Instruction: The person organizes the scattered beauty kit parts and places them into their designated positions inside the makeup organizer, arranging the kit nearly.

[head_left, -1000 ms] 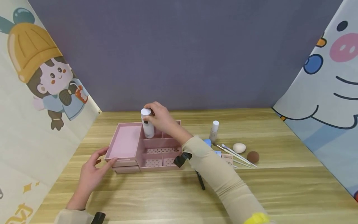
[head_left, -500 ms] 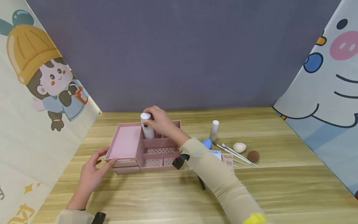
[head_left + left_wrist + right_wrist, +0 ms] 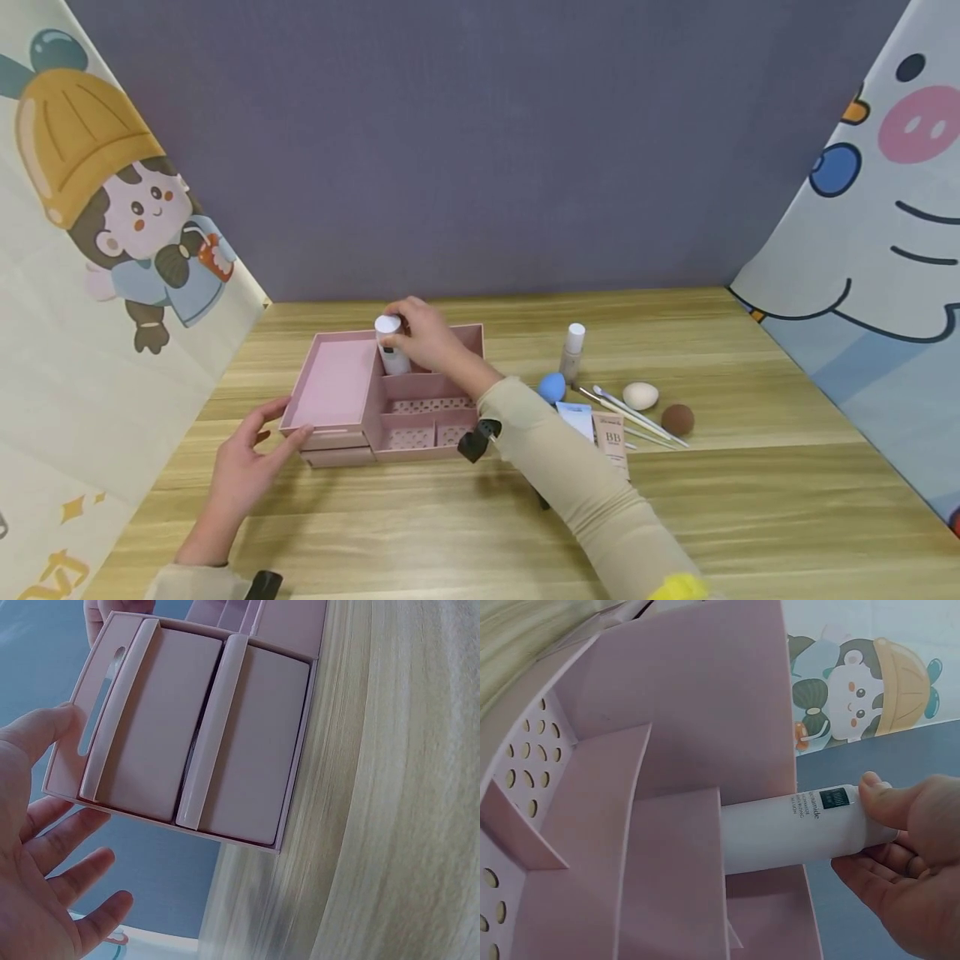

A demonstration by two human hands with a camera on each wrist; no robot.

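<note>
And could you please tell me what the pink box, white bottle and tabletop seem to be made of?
Pink box: probably plastic with a satin finish, judging by its thin walls and round holes. White bottle: likely smooth plastic, softly shiny and opaque, though coated glass is possible. Tabletop: low-sheen, streaked like wood grain; real wood or printed laminate, I cannot tell.

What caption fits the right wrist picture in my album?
Right fingers hold a bottle partly inside a box, with a cartoon in the background.
</note>
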